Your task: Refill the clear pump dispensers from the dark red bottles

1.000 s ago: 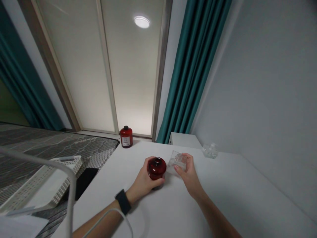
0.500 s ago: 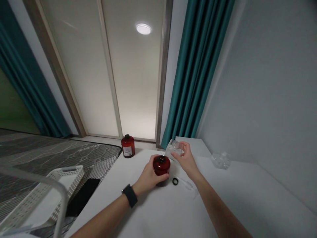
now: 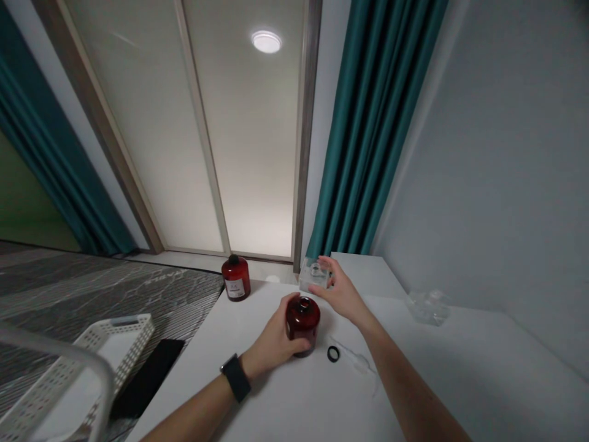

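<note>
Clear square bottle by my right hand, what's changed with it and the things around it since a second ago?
Your right hand moved the clear square bottle away from you and leftward, beyond the uncapped red bottle your left hand still holds. A black ring and a thin clear piece now show on the table. I can't tell whether the right-hand grip has loosened. The black-capped red bottle stayed put.

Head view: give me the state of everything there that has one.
Near red bottle: upright, uncapped, held by the left hand.
Clear bottle: between the right hand's thumb and fingers; grip unclear.
Far red bottle: upright, black cap on.
Black ring: lying flat.
Watch: strapped on.
Round light: lit.
</note>
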`<state>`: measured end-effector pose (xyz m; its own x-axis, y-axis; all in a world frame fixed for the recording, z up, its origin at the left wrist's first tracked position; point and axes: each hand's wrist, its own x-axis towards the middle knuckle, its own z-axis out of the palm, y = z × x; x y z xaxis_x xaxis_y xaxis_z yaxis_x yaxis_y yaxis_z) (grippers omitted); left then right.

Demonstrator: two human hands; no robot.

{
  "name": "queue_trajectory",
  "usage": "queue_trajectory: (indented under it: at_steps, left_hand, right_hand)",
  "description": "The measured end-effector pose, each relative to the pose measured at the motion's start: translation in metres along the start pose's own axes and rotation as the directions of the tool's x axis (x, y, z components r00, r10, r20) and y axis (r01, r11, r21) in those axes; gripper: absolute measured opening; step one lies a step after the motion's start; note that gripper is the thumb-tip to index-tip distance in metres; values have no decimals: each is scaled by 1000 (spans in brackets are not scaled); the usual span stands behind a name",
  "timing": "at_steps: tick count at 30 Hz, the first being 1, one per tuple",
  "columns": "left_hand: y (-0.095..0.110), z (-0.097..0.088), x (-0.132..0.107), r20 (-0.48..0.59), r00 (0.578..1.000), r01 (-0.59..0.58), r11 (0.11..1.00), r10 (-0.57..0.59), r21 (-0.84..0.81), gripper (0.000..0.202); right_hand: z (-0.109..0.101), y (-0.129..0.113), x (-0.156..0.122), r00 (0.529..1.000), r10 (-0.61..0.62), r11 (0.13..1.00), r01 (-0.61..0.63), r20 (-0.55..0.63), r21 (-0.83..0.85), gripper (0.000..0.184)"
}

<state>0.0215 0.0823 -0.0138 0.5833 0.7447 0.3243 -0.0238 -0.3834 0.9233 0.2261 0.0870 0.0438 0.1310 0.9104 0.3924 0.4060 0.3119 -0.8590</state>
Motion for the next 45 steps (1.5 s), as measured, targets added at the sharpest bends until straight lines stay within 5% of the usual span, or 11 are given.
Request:
queue_trajectory:
  at_steps: [6, 14, 19, 25, 34, 45]
  left_hand:
    - [13, -25, 29, -77, 997, 1, 1000, 0, 8, 76]
    - [48, -44, 78, 47, 992, 110, 990, -115, 90, 63]
    - [54, -48, 82, 116, 990, 76, 997, -76, 9, 63]
    - [56, -58, 76, 131, 987, 100, 994, -93, -46, 50]
    - [62, -55, 72, 162, 982, 106, 993, -97, -51, 53]
    - [66, -61, 69, 208, 976, 47, 998, -57, 52, 54]
  right_hand:
    - [-2, -11, 2, 996, -69, 992, 74, 50, -107, 64]
    - [-3, -13, 2, 979, -203, 966, 204, 22, -157, 66]
    - [-4, -17, -1, 968, -247, 950, 251, 46, -184, 65]
    - [-8, -19, -11, 973, -131, 989, 141, 188, -42, 86]
    - [-12, -14, -9, 974, 43, 983, -81, 221, 165, 66]
    - [-7, -18, -11, 979, -10, 984, -26, 201, 175, 57]
